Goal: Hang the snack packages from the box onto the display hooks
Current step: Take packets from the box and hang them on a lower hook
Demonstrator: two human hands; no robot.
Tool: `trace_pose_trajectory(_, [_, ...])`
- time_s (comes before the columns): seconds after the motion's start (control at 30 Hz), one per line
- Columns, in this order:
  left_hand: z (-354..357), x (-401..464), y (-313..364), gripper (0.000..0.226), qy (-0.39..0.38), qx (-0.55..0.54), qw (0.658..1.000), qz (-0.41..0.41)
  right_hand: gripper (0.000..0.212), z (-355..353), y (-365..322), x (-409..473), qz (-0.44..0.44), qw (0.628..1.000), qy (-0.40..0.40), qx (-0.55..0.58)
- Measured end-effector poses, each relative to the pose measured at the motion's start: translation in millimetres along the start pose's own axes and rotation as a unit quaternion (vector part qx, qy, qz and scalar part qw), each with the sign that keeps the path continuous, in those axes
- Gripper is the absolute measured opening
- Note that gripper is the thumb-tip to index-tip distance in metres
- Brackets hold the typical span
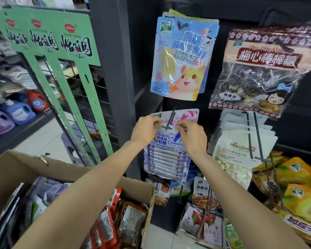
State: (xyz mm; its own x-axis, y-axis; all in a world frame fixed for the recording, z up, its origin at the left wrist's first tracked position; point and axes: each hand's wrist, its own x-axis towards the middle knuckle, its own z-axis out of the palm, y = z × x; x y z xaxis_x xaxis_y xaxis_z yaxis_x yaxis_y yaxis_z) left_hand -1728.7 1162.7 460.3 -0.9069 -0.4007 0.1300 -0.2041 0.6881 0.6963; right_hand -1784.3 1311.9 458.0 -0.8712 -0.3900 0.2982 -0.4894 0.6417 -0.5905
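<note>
Evidently both hands are working one blue-and-white snack package (166,157) onto the display hook (167,125), which is the landmark for everything else. The left hand (145,130) is pinching the package's top edge just left of the hook's crossbar tip, and the right hand (192,137) is pinching the same edge just right of it, so the header is being kept taut and level with the hanging hole lined up at the tip. The package is hanging straight down below the hook, its lower half free in front of the packets further down. Whether the hole is already over the tip cannot be told (the fingers are covering that spot).

Both forearms are reaching up and forward from the bottom of the view, converging on the hook, wrists slightly raised, fingers curled onto the package.

Behind the hook a pink-topped package (185,116) is already sitting. Above the hook a hamster-printed pouch (180,60) is hanging. Below and well left of the hook the cardboard box (22,169) is waiting open, with more packets inside.
</note>
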Motion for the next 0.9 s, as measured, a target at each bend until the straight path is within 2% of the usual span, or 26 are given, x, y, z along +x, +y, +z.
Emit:
trace_pose_trajectory(0.13, [7.6,19.5,-0.3,0.015,0.012,0.017,1.000,-0.010,0.020,3.0,3.4,19.8,0.016,0.999,-0.019,-0.021])
trace_pose_trajectory(0.33, [20.1,68.6,9.5,0.023,0.029,0.053,0.997,-0.044,0.043,2.4,11.1,59.7,0.030,0.998,-0.030,-0.043])
trace_pose_trajectory(0.47, [22.7,85.3,12.3,0.023,0.027,0.055,0.996,-0.058,0.041,4.1,18.5,74.9,0.043,0.997,-0.037,-0.044])
trace_pose_trajectory(0.6, [20.6,77.3,12.2,0.024,0.034,0.027,0.999,-0.009,0.030,3.0,17.7,72.4,0.014,0.998,-0.056,-0.024])
trace_pose_trajectory(0.73, [6.9,46.6,12.2,0.023,0.057,0.032,0.996,0.067,0.030,-8.3,8.0,48.0,-0.039,0.998,-0.050,0.006])
trace_pose_trajectory(0.9, [-31.5,-7.8,4.7,0.014,0.017,0.023,0.996,0.089,0.025,-41.5,-41.4,0.5,-0.097,0.993,-0.015,0.069])
